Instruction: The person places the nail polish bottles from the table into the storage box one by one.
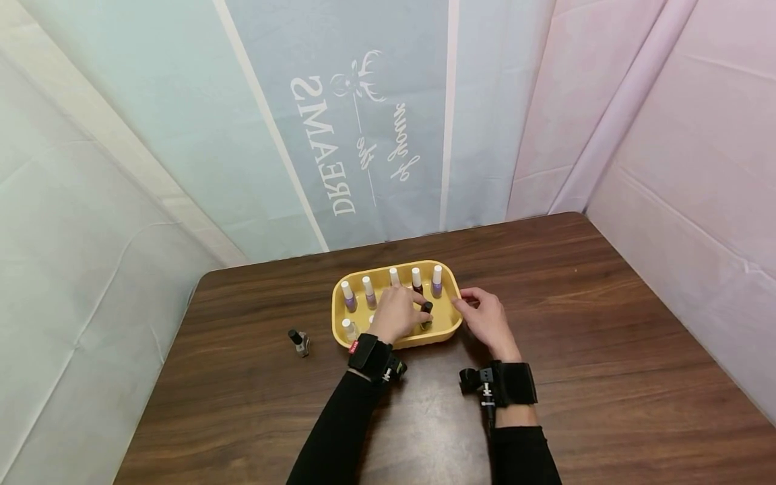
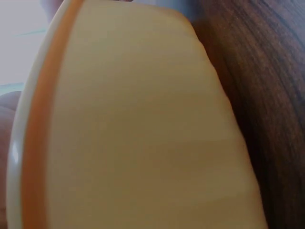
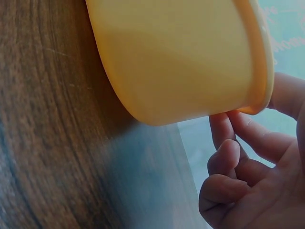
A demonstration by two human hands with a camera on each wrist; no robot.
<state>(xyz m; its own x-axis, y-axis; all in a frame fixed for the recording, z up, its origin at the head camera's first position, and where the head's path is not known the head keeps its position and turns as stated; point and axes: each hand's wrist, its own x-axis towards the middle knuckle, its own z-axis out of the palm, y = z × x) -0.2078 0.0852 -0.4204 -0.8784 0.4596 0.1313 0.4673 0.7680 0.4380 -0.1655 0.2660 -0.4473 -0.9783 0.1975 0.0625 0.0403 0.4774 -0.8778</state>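
Observation:
A yellow plastic bin [image 1: 342,330] with a rounded rim stands on the table and holds several small nail polish bottles. My left hand [image 1: 397,311] reaches in over its near side and pinches a black-capped nail polish bottle [image 1: 427,308] near the right end. At that end my right hand [image 1: 485,316] holds the rim, thumb over the inside and fingers [image 3: 259,138] against the outer wall. The bin's outer wall [image 2: 143,114] fills most of the left wrist view, which hides the left fingertips and the pinched bottle.
White-capped bottles [image 1: 370,293] stand along the bin's far side, some with purple contents. Another white-capped bottle [image 1: 349,329] is at the near left corner. Left of the bin, a black-capped bottle [image 1: 300,342] is on the wooden table [image 1: 606,350]. Fabric curtains [image 1: 485,101] hang behind.

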